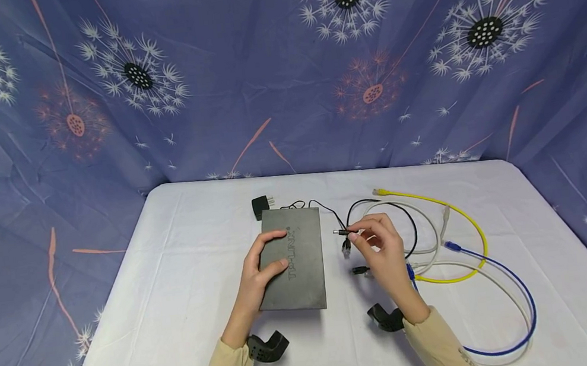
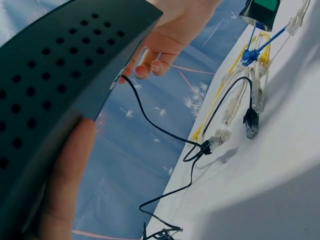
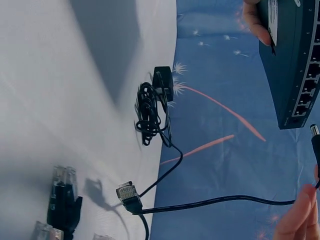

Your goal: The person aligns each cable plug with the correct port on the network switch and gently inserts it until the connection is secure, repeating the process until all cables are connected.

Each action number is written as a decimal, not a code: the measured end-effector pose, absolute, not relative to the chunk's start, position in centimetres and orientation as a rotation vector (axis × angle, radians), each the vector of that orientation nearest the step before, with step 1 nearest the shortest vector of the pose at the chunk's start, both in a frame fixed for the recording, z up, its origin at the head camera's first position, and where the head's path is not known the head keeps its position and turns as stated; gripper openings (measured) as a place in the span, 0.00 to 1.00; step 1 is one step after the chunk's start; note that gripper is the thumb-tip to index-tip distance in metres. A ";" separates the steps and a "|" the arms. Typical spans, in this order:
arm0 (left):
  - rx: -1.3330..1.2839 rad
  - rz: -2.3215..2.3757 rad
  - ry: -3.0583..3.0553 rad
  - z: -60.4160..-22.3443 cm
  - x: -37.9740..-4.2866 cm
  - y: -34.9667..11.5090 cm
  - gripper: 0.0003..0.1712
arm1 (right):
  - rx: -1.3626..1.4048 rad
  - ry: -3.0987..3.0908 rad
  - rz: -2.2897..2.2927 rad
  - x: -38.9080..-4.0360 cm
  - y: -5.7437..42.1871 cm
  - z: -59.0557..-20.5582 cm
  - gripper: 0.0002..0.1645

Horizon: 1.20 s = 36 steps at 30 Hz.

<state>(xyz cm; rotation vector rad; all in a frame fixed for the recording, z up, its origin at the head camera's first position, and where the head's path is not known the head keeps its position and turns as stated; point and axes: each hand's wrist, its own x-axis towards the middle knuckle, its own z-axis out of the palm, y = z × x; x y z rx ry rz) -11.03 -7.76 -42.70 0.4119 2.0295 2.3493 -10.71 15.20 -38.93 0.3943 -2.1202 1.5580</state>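
A dark grey TP-Link network switch [image 1: 298, 278] is held above the table by my left hand [image 1: 257, 270], thumb and index finger over its face. The right wrist view shows the row of ports [image 3: 306, 97] along the edge of the switch [image 3: 280, 75]. To the right of the switch, my right hand [image 1: 385, 257] pinches a black power plug [image 1: 343, 232]. The plug's metal tip [image 3: 314, 130] points at the switch's port end, a small gap apart. Its thin black cord [image 3: 220, 200] runs back to a black power adapter [image 1: 261, 206] on the table.
Several network cables lie at the right of the white table [image 1: 190, 277]: a yellow cable [image 1: 480, 229], a blue cable [image 1: 532, 307], pale cables and a black cable [image 1: 414, 227]. A patterned curtain [image 1: 261, 79] hangs behind. Black wrist cameras are on both wrists.
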 end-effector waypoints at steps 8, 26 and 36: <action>0.436 2.322 2.033 -42.6 -10.8 -7.7 0.28 | 0.417 -2.082 1.439 -11.0 15.2 -38.2 0.07; 0.516 2.287 2.037 -42.2 -10.4 -7.6 0.28 | 0.485 -2.090 1.388 -11.5 14.9 -37.3 0.09; 0.553 2.275 2.041 -41.8 -10.3 -7.6 0.29 | 0.490 -2.113 1.373 -11.5 15.0 -37.1 0.07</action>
